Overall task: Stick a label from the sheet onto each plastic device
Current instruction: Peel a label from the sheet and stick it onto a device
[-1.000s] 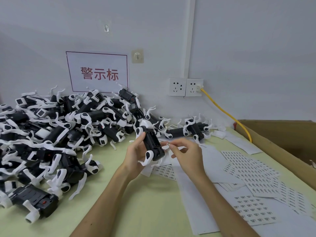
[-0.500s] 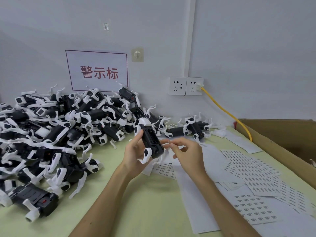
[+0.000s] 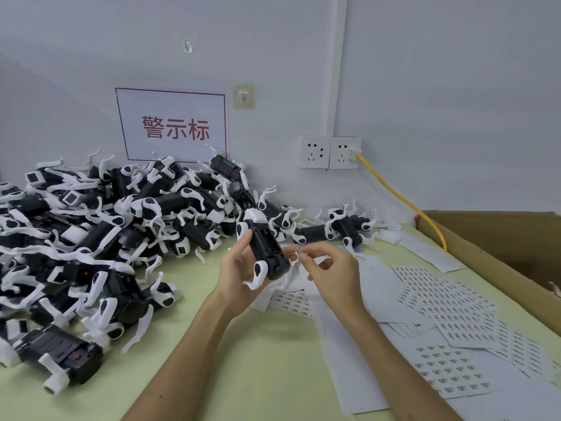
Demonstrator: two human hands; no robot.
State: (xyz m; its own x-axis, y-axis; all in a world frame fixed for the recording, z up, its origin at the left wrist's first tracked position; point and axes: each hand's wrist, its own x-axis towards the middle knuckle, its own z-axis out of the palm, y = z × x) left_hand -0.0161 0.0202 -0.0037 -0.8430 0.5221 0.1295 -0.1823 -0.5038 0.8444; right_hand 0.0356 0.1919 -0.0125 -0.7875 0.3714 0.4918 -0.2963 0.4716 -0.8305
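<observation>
The left hand [image 3: 239,275] is holding a black plastic device with white curved legs [image 3: 267,249] up above the pale green tabletop [image 3: 243,366], its grip wrapping the body from the left with the thumb lying against the side. The right hand [image 3: 331,268] is bringing a tiny white label [image 3: 299,251] in from the right, its grip narrowed to a pinch of thumb and forefinger on that label, just beside the device's lower right edge. Judging from this, the sticking step is under way on this one device: the label is looking peeled and nearly at the black surface, though whether it is touching yet is hard to tell. The next move is probably calling for lining the label up on a flat patch of the body and pressing it down smoothly while the left hand is steadying the device. The white label sheets [image 3: 449,305] are lying spread on the tabletop to the right, and a large heap of similar black-and-white devices [image 3: 106,232] is lying at the left against the wall. The label's print is too small to read, the left fingers are hiding behind the device, and the heap is running off the left edge of the view
</observation>
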